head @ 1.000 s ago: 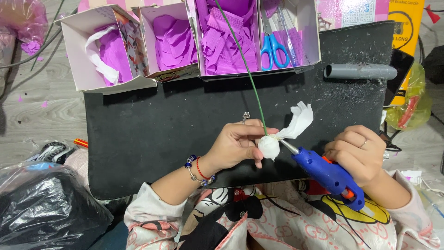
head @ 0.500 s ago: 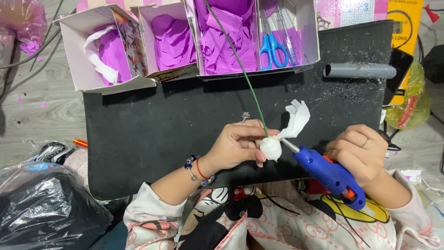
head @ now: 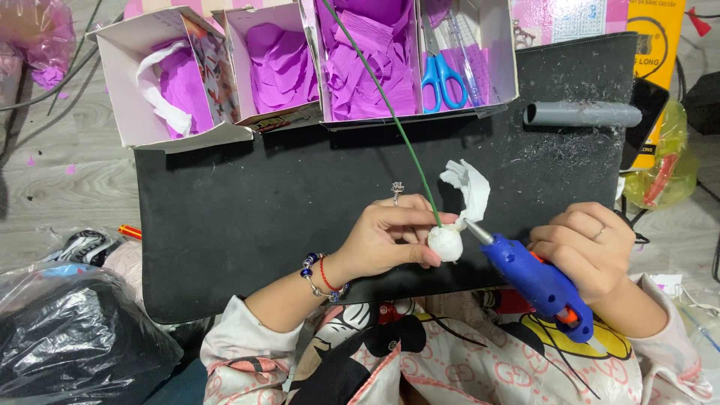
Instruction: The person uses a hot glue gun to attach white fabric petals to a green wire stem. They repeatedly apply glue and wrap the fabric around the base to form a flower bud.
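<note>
left hand (head: 390,240) pinches white tissue-wrapped ball (head: 445,244) on thin green wire stem (head: 390,112) | right hand (head: 589,251) clamped on blue plastic glue gun (head: 536,281), metal nozzle (head: 475,230) seemingly touching ball beside the pinch | risk: hot glue reaching fingertips, ball slipping

The green wire stem (head: 390,112) ran off the top edge, so its far end was out of sight, and its lower end was buried in the white paper ball (head: 446,244). The left hand (head: 390,240) covered part of that ball. The right hand (head: 589,251) hid much of the blue glue gun (head: 536,281). The boxes of purple paper (head: 360,60) were cut off at the top, and the black bag (head: 75,337) at the lower left corner.
</note>
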